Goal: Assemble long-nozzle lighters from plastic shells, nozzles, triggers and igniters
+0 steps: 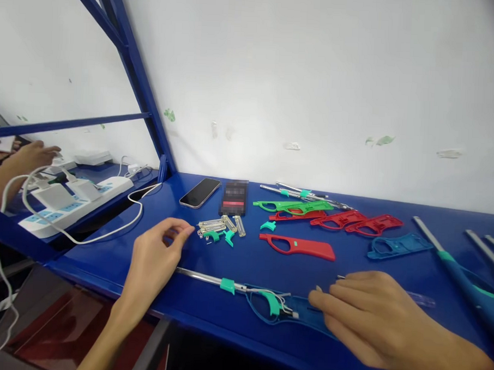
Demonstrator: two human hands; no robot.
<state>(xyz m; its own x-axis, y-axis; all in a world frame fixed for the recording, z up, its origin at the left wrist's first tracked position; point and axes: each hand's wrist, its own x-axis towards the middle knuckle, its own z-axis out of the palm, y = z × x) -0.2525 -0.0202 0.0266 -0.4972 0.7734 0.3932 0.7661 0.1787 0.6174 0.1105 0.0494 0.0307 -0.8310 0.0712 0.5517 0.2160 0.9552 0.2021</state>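
Note:
My left hand (156, 254) has its thumb and forefinger pressed together left of the small clear parts (214, 225); anything between the fingertips is too small to make out. Beneath it begins a metal tube (200, 275) with a teal collar (227, 285), which runs right to an open blue lighter half-shell (261, 312). A teal trigger (272, 303) and thin wires lie in that shell. My right hand (364, 315) is over the shell's right end, fingers curled, with the tip of a thin dark rod showing above them. A clear tube (422, 299) lies behind this hand.
Behind are a phone (200, 193), a dark box (234, 198), green (293, 206) and red (301, 247) shells, metal tubes (308, 193) and another blue shell (400, 246). Blue lighters (467, 282) lie right. At left, a power strip (74, 205) stands beyond a frame; another person's hand (37, 155) shows there.

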